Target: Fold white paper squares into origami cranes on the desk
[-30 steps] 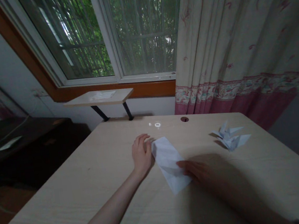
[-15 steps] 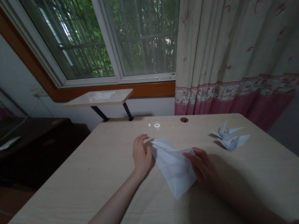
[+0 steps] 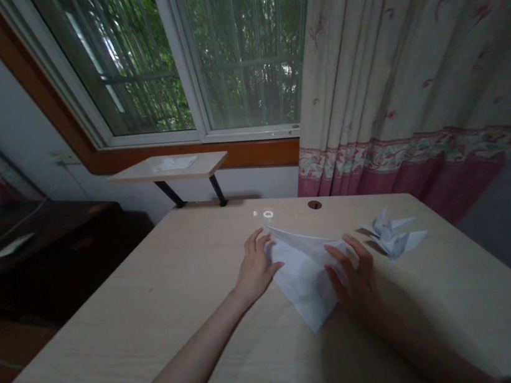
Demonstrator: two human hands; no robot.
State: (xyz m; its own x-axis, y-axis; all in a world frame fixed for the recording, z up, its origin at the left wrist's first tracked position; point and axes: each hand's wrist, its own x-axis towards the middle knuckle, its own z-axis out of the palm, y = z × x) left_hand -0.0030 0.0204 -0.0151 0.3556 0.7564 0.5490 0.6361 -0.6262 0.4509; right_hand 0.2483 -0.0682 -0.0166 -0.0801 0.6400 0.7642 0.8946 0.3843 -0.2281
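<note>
A white sheet of paper (image 3: pixel 307 279), folded over with a loose flap along its top, lies on the table with one corner pointing toward me. At its left edge, my left hand (image 3: pixel 255 268) has the thumb on top of the paper and the other fingers curled by the upper left side. My right hand (image 3: pixel 353 273) grips the right corner, its fingers bent and partly spread over the flap. What lies beneath the right fingers is hidden. To the right of that hand, folded paper cranes (image 3: pixel 396 239) rest close together.
The pale wooden table (image 3: pixel 135 314) has a round cable hole (image 3: pixel 314 205) near its back edge. A small raised shelf (image 3: pixel 205 163) with black legs holds papers at the back left. Beyond are a window (image 3: pixel 238 62) and a floral curtain (image 3: pixel 386 74).
The paper has shifted a little right and away from me, and its top fold lies straighter. Both hands have moved with it; my left thumb now rests on the paper.
</note>
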